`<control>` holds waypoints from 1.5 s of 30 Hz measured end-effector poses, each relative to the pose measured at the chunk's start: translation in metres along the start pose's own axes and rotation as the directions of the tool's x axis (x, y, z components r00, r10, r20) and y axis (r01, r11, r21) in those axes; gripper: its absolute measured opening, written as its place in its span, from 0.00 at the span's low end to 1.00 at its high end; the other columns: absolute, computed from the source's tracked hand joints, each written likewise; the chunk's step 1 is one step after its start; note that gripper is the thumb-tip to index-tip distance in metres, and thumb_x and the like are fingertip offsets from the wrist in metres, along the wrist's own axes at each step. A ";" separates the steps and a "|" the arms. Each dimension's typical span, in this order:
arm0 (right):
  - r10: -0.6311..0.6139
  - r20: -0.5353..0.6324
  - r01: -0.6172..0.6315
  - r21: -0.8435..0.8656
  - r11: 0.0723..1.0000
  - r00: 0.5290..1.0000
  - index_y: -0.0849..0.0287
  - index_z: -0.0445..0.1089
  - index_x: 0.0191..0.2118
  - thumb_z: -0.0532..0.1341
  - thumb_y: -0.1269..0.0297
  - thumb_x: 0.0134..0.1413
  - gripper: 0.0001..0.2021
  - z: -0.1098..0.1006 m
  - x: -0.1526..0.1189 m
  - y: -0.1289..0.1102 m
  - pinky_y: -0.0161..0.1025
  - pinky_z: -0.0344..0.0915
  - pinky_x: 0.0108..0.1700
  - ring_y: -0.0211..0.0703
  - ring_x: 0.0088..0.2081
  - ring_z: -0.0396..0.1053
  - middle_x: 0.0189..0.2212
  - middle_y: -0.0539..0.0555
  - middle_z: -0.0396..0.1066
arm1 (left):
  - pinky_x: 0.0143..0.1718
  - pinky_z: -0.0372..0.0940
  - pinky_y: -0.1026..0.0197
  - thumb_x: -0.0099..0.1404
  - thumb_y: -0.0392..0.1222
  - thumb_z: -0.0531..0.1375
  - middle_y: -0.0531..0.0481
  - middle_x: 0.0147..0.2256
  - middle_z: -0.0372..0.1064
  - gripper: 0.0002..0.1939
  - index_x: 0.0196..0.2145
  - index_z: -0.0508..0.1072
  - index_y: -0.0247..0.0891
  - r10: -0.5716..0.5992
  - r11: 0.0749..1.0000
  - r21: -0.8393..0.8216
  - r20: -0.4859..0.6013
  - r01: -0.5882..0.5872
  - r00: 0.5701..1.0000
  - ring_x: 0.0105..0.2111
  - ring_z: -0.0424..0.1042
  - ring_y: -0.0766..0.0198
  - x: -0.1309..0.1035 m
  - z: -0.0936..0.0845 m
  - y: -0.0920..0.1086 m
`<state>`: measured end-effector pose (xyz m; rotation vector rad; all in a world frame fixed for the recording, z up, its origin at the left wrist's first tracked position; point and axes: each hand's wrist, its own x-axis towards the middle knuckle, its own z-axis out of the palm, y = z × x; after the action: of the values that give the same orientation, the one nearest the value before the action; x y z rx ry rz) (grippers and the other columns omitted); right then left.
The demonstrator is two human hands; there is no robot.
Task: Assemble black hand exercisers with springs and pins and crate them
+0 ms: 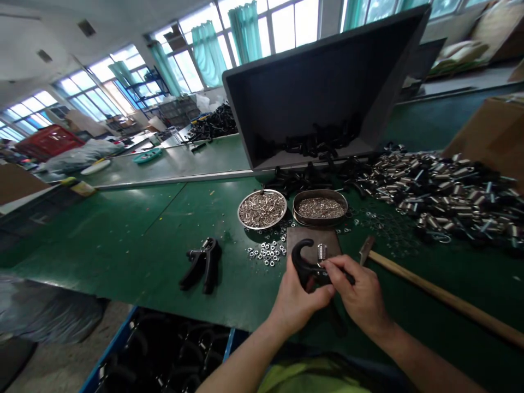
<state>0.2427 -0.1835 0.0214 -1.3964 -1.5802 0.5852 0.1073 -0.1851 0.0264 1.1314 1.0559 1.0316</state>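
My left hand [297, 300] is wrapped round a black hook-shaped plastic part [302, 262], its curved end pointing up. My right hand [360, 289] pinches the same part from the right, fingertips at the lower end of a shiny metal coil spring [322, 252]. Whether the spring is fixed to the part I cannot tell. Both hands are just in front of a flat metal block [295, 236]. To the left, a black two-handled hand grip [203, 265] with metal at its top lies on the green table [135, 234].
A round dish of small metal pins [262, 209] and an oval tin [319, 221] stand behind the block. Loose nuts [268, 252] lie nearby. A hammer [429, 286] is at right, before piled springs and black parts [446, 191]. A tipped grey bin [327, 93] stands behind; a blue crate [123, 338] sits below.
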 end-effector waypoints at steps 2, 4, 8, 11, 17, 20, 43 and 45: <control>-0.031 -0.002 0.031 -0.018 0.999 1.000 0.54 0.68 0.27 0.52 0.57 0.57 0.13 -0.001 0.000 -0.001 0.36 0.66 0.32 0.42 0.27 0.72 0.24 0.52 0.74 | 0.34 0.67 0.64 0.50 0.42 0.68 0.51 0.37 0.68 0.30 0.49 0.62 0.40 0.001 0.997 0.074 -0.010 0.000 1.000 0.34 0.69 0.64 -0.003 -0.001 -0.002; -0.091 0.061 0.092 -0.022 0.995 0.994 0.55 0.68 0.28 0.51 0.58 0.59 0.13 -0.003 0.003 -0.001 0.35 0.65 0.32 0.41 0.27 0.71 0.23 0.51 0.73 | 0.25 0.66 0.67 0.50 0.44 0.68 0.54 0.31 0.67 0.28 0.47 0.62 0.40 -0.068 0.997 0.038 0.012 0.068 0.998 0.25 0.67 0.69 -0.003 -0.004 -0.005; -0.269 0.207 0.281 -0.033 0.959 0.941 0.56 0.69 0.37 0.51 0.59 0.60 0.11 -0.010 0.007 0.006 0.36 0.66 0.37 0.42 0.34 0.72 0.31 0.53 0.73 | 0.15 0.62 0.68 0.48 0.46 0.68 0.58 0.26 0.63 0.31 0.46 0.60 0.38 -0.229 0.947 -0.213 0.073 0.239 0.971 0.16 0.61 0.73 0.000 -0.010 -0.009; -0.224 0.171 0.237 -0.054 0.970 0.959 0.57 0.66 0.39 0.52 0.56 0.59 0.11 -0.012 0.006 0.016 0.38 0.66 0.40 0.44 0.36 0.72 0.33 0.55 0.73 | 0.17 0.64 0.67 0.47 0.43 0.69 0.58 0.27 0.65 0.41 0.55 0.54 0.42 -0.210 0.947 -0.237 0.052 0.217 0.976 0.17 0.63 0.72 0.002 -0.015 -0.007; 0.187 0.607 -0.290 0.075 0.954 0.772 0.59 0.67 0.37 0.47 0.46 0.60 0.22 -0.004 0.017 0.021 0.34 0.62 0.26 0.40 0.27 0.69 0.24 0.50 0.70 | 0.48 0.66 0.56 0.46 0.36 0.69 0.49 0.49 0.66 0.48 0.61 0.50 0.48 0.053 0.979 0.195 0.028 -0.058 0.998 0.45 0.69 0.58 0.001 -0.027 -0.003; 0.142 0.635 -0.294 0.141 0.945 0.760 0.61 0.69 0.36 0.53 0.48 0.58 0.19 0.003 0.022 0.011 0.36 0.65 0.34 0.44 0.36 0.71 0.33 0.54 0.74 | 0.51 0.63 0.54 0.47 0.37 0.69 0.48 0.51 0.65 0.46 0.60 0.52 0.47 0.049 0.958 0.278 0.082 -0.070 0.995 0.49 0.68 0.55 -0.001 -0.027 -0.007; 0.160 0.612 0.191 -0.468 0.863 0.775 0.59 0.72 0.32 0.51 0.55 0.59 0.17 0.015 0.048 0.024 0.38 0.61 0.33 0.48 0.33 0.73 0.31 0.58 0.75 | 0.37 0.67 0.60 0.47 0.40 0.69 0.50 0.42 0.70 0.42 0.56 0.55 0.44 -0.038 0.920 0.390 0.178 -0.035 0.983 0.36 0.72 0.61 0.030 -0.034 -0.037; 0.143 0.645 0.286 -0.513 0.809 0.751 0.57 0.73 0.27 0.53 0.50 0.57 0.19 0.015 0.071 0.030 0.37 0.60 0.29 0.47 0.29 0.72 0.26 0.56 0.75 | 0.41 0.66 0.59 0.50 0.43 0.68 0.48 0.45 0.69 0.38 0.56 0.58 0.43 0.040 0.846 0.522 0.143 -0.109 0.989 0.40 0.71 0.59 0.049 -0.044 -0.034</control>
<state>0.2494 -0.1055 0.0122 -1.6547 -2.5607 0.6025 0.0764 -0.1337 -0.0172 1.6750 1.2397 0.7253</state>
